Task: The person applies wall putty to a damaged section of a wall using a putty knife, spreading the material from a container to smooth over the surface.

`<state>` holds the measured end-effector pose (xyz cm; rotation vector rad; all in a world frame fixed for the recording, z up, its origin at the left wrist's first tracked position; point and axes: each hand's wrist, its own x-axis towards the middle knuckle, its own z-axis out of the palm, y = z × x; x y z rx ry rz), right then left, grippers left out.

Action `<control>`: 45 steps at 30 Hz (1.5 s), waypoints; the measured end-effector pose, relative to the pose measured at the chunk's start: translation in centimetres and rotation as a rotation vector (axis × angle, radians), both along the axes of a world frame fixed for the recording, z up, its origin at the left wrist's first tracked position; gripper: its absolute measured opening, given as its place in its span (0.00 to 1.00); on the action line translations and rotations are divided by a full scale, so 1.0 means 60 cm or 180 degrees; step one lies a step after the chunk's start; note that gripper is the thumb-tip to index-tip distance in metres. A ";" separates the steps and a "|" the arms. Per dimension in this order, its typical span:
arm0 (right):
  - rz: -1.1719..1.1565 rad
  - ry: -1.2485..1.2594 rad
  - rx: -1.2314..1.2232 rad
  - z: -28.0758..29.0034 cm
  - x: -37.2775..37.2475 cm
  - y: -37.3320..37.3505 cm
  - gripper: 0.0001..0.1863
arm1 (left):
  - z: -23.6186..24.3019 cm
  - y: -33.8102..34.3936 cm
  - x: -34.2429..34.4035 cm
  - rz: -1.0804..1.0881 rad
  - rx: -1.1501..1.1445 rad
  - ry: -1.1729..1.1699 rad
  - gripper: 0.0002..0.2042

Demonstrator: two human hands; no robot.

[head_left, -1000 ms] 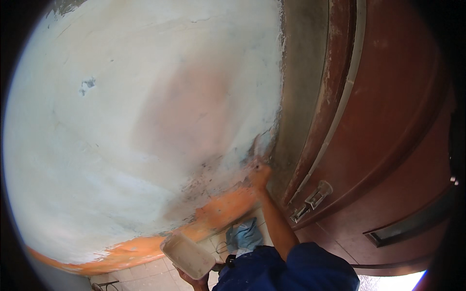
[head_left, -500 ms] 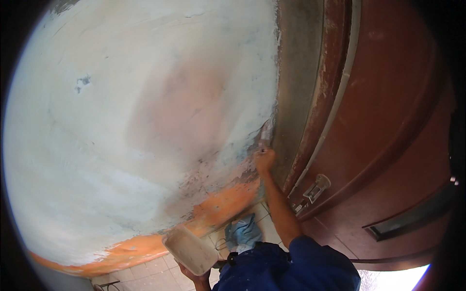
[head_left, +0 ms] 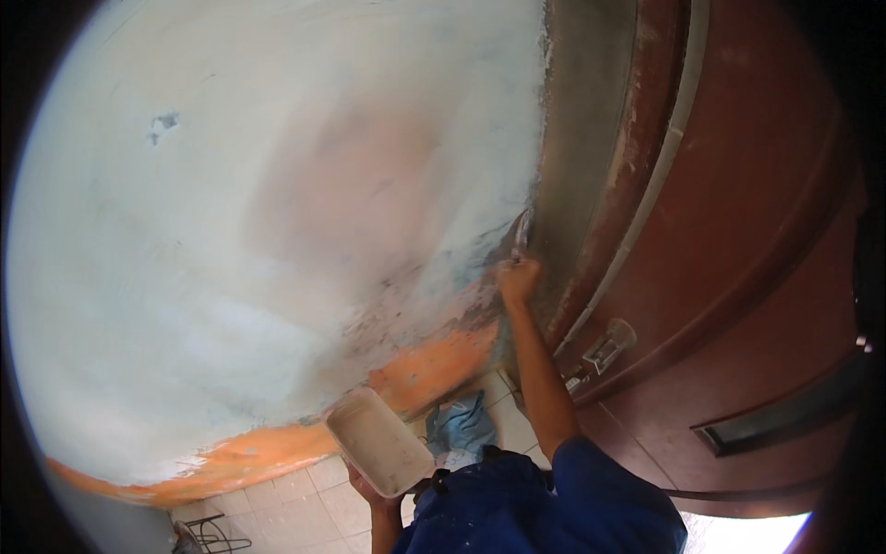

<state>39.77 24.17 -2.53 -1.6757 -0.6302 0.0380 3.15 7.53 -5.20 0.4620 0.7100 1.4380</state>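
My right hand (head_left: 517,279) is raised against the wall's right edge, gripping a putty knife (head_left: 521,231) whose blade presses on the pale plastered wall (head_left: 277,212) next to the grey door jamb (head_left: 577,157). My left hand (head_left: 365,485) is low at the bottom, holding a white rectangular tray (head_left: 378,441) from below. The tray tilts toward the wall. My blue sleeve (head_left: 572,499) fills the lower centre.
An orange band of old paint (head_left: 425,369) runs along the wall's base. A reddish-brown metal door (head_left: 738,231) with a latch (head_left: 604,346) stands at the right. A blue-grey cloth (head_left: 461,425) lies on the pale tiled floor (head_left: 295,508). A wire stand (head_left: 198,535) sits at bottom left.
My right hand has slid the putty knife upward along the wall's edge by the jamb. The tray in my left hand has stayed about level at the bottom.
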 end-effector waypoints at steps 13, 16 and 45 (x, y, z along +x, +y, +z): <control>-0.0820 -0.1027 0.0740 0.026 0.002 -0.037 0.08 | -0.008 0.007 0.003 -0.0235 0.0418 0.0055 0.20; -0.0772 -0.0973 0.0621 0.034 0.022 0.009 0.08 | 0.002 -0.007 0.011 -0.0080 0.0489 0.0120 0.20; 0.0535 -0.0082 0.0529 -0.145 -0.153 -0.032 0.19 | -0.020 0.018 0.010 -0.0144 0.0230 0.0219 0.22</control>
